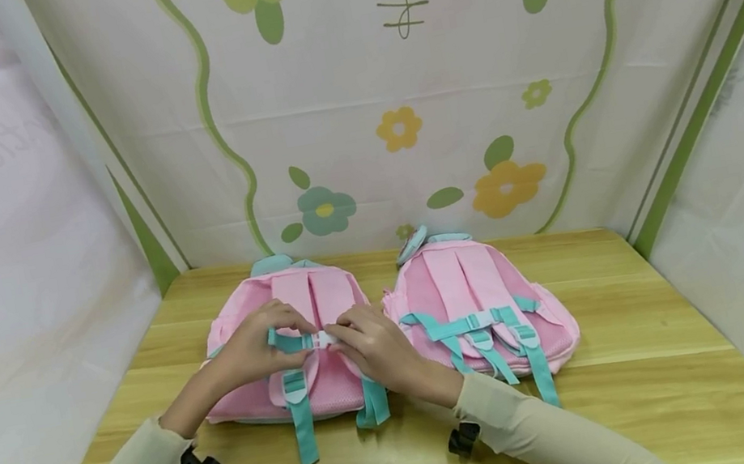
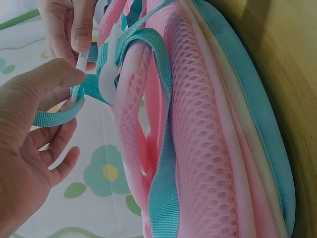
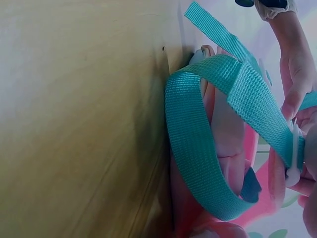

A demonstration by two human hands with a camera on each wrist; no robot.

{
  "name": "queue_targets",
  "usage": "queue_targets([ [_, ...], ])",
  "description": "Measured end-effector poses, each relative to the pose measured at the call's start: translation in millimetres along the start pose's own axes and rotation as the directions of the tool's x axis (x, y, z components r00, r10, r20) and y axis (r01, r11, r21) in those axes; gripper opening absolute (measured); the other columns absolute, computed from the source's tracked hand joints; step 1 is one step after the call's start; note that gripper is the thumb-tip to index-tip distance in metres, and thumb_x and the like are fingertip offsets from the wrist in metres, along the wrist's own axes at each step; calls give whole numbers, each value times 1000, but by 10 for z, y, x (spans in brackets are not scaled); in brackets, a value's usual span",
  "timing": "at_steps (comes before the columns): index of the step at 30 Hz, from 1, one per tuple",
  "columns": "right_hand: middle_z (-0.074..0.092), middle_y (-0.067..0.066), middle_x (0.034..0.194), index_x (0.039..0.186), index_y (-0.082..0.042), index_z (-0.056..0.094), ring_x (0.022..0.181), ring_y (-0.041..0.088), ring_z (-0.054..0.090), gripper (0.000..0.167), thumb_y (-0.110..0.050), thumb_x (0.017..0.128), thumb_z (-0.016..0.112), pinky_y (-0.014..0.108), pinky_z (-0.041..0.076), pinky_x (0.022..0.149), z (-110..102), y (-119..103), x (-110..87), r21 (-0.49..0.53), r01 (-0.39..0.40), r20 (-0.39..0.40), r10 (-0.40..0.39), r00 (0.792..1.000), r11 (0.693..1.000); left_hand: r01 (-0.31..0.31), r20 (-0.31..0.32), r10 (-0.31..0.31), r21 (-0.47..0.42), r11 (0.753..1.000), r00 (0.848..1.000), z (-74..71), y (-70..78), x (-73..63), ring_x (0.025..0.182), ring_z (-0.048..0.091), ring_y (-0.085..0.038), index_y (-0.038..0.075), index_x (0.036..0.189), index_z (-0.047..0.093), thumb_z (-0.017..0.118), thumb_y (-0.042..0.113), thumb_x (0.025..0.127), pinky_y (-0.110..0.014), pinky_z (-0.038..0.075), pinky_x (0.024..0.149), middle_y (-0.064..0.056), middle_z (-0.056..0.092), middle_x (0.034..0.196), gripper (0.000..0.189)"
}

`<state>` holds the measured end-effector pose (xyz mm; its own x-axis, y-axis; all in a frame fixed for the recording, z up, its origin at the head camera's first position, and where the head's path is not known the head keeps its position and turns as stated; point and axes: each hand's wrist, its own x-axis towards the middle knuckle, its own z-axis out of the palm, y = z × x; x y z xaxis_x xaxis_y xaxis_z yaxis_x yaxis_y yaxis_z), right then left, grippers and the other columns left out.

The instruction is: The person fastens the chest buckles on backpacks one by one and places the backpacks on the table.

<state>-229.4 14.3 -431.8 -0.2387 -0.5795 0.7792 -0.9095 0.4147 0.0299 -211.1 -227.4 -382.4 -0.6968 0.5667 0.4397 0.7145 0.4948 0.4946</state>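
A pink backpack [image 1: 248, 396] with teal webbing lies back-panel up on the left of the table. Over its shoulder straps, my left hand [image 1: 255, 350] pinches one end of a white plastic buckle [image 1: 321, 340] between thumb and forefinger. A teal strap [image 2: 57, 117] loops from that end through the left fingers. From the other side, my right hand [image 1: 379, 350] pinches the buckle's opposite end. The two buckle halves meet between the fingertips, partly hidden by them. Loose teal strap tails [image 1: 304, 432] hang from the bag's lower edge onto the table.
A second pink backpack [image 1: 449, 276] lies to the right, its teal chest strap [image 1: 450, 328] joined across the shoulder straps by a white buckle. Both bags rest on a wooden table [image 1: 663, 380]. Flower-printed cloth [image 1: 330, 67] stands behind, with pale cloth at both sides.
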Motion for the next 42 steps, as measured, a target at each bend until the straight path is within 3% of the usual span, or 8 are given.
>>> queue_targets([
  [17,70,8,100,112,-1,76,92,19,66,25,-11,89,78,25,56,84,-5,-18,-3,54,-51,37,50,998,997,25,-27,-25,17,1000,999,16,29,-1,89,65,-18,10,99,80,85,0,76,-30,57,75,2,76,95,25],
  [26,70,8,99,110,0,76,93,19,66,25,-10,88,79,24,56,85,8,-16,13,81,-50,24,48,999,995,8,-38,-8,-3,1000,999,41,20,19,87,65,-21,7,99,80,84,-1,75,-27,56,73,0,77,94,26],
  [36,70,5,98,109,-3,77,91,16,66,25,-15,87,81,21,55,81,15,-52,12,85,-68,66,63,996,994,90,30,-90,-9,996,996,30,79,5,90,64,-19,9,102,80,82,1,77,-37,58,79,2,76,96,26],
  [42,71,2,98,110,-7,78,92,14,66,26,-19,88,81,21,54,83,10,-83,48,68,-96,111,88,990,993,105,44,-104,-17,994,994,-15,60,-37,93,66,-20,11,102,78,82,2,79,-38,57,82,2,75,98,25],
])
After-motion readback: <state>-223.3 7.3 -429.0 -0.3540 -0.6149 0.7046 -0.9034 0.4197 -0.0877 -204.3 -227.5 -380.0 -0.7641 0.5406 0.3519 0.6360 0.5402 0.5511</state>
